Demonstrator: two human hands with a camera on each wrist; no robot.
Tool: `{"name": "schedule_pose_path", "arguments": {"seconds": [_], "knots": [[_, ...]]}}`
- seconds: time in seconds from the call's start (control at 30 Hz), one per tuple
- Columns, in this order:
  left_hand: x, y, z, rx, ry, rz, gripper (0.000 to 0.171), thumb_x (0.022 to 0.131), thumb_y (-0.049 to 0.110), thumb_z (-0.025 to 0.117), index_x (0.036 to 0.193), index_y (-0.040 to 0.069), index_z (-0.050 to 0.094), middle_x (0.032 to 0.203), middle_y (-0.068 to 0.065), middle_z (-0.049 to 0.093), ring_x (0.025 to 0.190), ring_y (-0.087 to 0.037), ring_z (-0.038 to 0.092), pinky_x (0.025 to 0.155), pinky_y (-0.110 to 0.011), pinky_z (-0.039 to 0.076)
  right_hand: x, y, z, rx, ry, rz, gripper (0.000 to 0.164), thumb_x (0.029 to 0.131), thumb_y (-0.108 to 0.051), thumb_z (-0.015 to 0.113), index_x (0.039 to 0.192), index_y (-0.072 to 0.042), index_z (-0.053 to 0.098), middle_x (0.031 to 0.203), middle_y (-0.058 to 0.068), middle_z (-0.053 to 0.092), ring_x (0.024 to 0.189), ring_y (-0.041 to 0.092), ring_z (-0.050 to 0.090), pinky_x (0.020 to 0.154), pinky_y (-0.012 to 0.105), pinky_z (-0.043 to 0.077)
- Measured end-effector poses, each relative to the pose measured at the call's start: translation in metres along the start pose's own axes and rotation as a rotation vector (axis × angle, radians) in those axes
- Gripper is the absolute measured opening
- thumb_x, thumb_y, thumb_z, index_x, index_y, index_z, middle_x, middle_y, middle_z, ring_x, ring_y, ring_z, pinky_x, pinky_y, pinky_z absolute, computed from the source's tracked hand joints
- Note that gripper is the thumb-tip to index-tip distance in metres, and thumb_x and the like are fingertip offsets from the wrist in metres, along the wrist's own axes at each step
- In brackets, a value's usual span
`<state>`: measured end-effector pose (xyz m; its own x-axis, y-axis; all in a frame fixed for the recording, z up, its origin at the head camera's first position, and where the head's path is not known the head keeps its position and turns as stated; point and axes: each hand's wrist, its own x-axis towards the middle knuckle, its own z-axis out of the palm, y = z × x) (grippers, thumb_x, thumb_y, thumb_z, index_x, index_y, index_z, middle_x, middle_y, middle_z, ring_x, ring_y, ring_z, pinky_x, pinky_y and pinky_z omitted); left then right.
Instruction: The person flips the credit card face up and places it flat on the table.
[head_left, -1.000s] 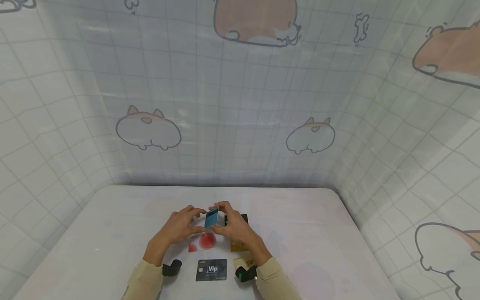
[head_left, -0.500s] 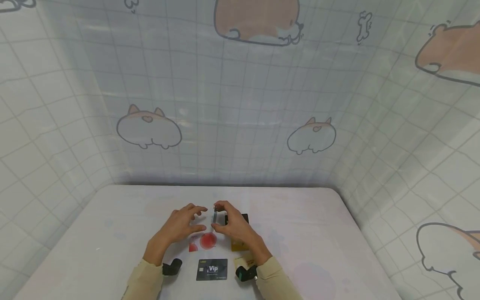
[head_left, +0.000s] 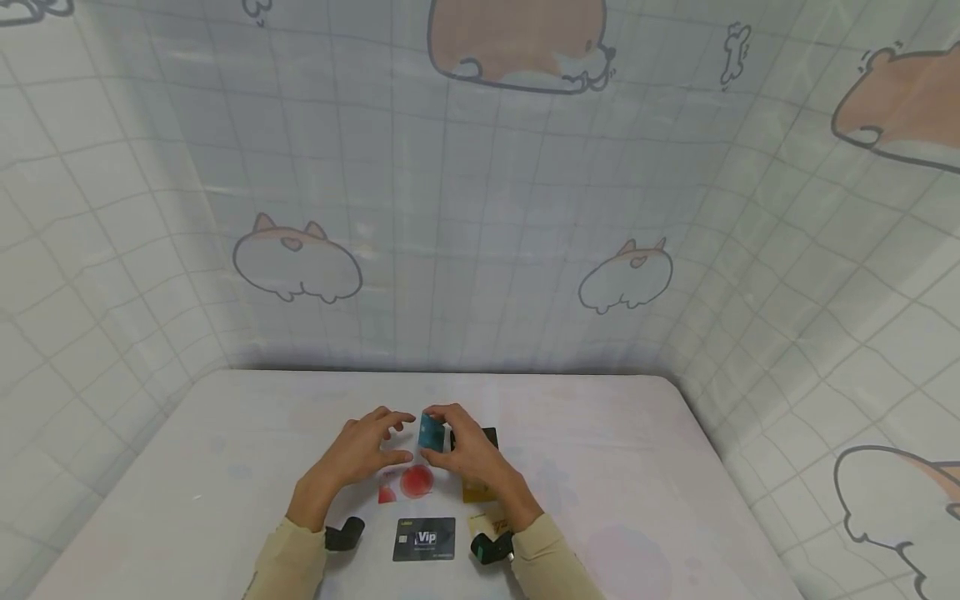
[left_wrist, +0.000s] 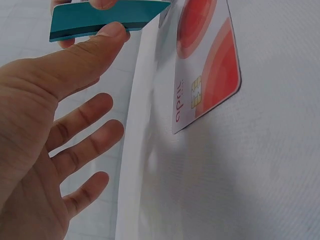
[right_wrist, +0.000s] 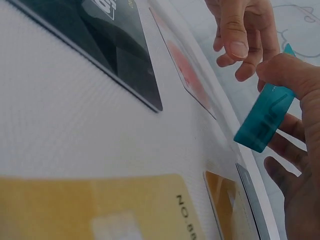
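Observation:
My right hand [head_left: 474, 452] pinches a small teal bank card [head_left: 431, 433] between thumb and fingers, holding it upright above the table. A dark printed mark shows on the face of the teal card [right_wrist: 264, 120] in the right wrist view. Just left of the card is my left hand [head_left: 354, 452], thumb and fingers spread and slightly bent, with a gap to the card in the head view. Below the hands lies a white card with red circles [head_left: 416, 482]; its gold chip shows in the left wrist view.
A black Vip card [head_left: 424, 550] lies nearest me on the white table [head_left: 600, 467]. Under and beside my right forearm are a gold card [head_left: 477, 493], a paler yellow card [head_left: 483, 523] and a dark card [head_left: 491, 437]. A patterned curtain [head_left: 480, 325] stands behind.
The teal card has turned in my right hand: first its striped face showed, then its thin edge, now the other face. My left fingers, close to the card before, are now apart from it.

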<state>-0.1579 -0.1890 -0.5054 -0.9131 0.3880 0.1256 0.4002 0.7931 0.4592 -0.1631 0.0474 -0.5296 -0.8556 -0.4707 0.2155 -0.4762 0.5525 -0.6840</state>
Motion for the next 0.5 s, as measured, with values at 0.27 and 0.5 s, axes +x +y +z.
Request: {"name": "schedule_pose_path", "arguments": {"seconds": [0.27,0.5], "knots": [[0.0037,-0.0022,-0.0012,-0.001,0.005,0.013,0.067,0.076,0.046,0.086,0.134,0.023,0.062,0.114,0.002,0.063,0.105,-0.018,0.061,0.097,-0.052,0.042,0.0057,0.0009,0.0003,-0.048,-0.007,-0.007,0.063,0.090,-0.053,0.070,0.145,-0.042,0.041,0.137,-0.009,0.045,0.117,0.011,0.050,0.100,0.033,0.050],[0.0049,-0.0018,-0.0022,0.003,-0.005,0.028,0.070,0.075,0.048,0.086,0.135,0.022,0.060,0.113,0.004,0.061,0.101,-0.015,0.061,0.094,-0.050,0.042,0.0061,0.0005,0.0009,-0.121,-0.008,0.005,0.063,0.090,-0.054,0.070,0.146,-0.043,0.042,0.137,-0.009,0.044,0.119,0.011,0.049,0.101,0.035,0.050]]}}
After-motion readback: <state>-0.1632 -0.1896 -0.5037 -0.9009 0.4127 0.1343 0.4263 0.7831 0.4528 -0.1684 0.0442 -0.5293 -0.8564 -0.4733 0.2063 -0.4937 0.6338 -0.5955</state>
